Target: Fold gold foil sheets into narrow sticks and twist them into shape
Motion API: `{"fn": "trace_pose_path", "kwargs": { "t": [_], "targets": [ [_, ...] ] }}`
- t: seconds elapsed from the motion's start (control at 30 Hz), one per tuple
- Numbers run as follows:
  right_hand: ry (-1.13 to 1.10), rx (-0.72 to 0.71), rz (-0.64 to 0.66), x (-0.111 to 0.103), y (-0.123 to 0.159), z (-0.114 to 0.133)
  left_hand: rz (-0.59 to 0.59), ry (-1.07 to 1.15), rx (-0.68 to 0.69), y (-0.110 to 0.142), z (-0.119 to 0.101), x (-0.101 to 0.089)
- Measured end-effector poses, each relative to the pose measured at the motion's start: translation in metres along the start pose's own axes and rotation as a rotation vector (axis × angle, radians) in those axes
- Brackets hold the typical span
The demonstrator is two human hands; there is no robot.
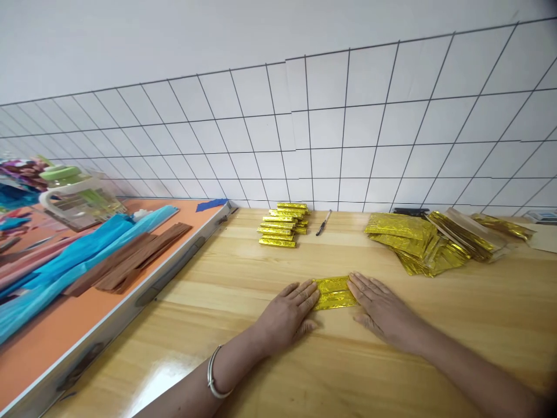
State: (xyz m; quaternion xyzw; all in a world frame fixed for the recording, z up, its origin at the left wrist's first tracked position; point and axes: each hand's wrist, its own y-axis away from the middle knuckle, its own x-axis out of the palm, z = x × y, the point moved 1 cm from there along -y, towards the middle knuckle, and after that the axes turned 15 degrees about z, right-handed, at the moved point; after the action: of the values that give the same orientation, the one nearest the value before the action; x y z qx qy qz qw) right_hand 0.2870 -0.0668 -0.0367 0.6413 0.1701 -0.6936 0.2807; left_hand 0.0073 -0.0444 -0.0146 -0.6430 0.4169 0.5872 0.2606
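Foil point(335, 285) is lying on the tabletop point(204, 325); your left hand point(285, 313) and right hand point(385, 313) are pressing its ends, fingers point(306, 296) nearly together, thumbs apart, ideally pressing evenly.

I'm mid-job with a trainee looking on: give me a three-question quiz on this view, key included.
1. Open question: what do the left hand and the right hand both touch?
2. True or false: the pen lies between the stacked gold strips and the pile of gold sheets.
3. Fill in the gap: the bracelet is on the ____ wrist.

Key: 1. The gold foil piece lying on the wooden table. 2. True. 3. Left.
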Motion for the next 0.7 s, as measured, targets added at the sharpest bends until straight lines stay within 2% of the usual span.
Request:
{"fn": "trace_pose_path", "kwargs": {
  "t": [0.2,0.53,0.7],
  "targets": [
    [-0.064,-0.085,-0.002,-0.008,-0.006,-0.017,-0.084,0.004,-0.002,-0.010,0.006,-0.003],
    [-0.079,-0.063,-0.039,-0.020,-0.007,-0.010,-0.091,0.021,-0.001,-0.011,0.004,-0.007],
    [-0.122,-0.120,-0.052,-0.023,-0.011,-0.015,-0.096,-0.032,0.035,-0.010,-0.001,-0.007]
  ]
}}
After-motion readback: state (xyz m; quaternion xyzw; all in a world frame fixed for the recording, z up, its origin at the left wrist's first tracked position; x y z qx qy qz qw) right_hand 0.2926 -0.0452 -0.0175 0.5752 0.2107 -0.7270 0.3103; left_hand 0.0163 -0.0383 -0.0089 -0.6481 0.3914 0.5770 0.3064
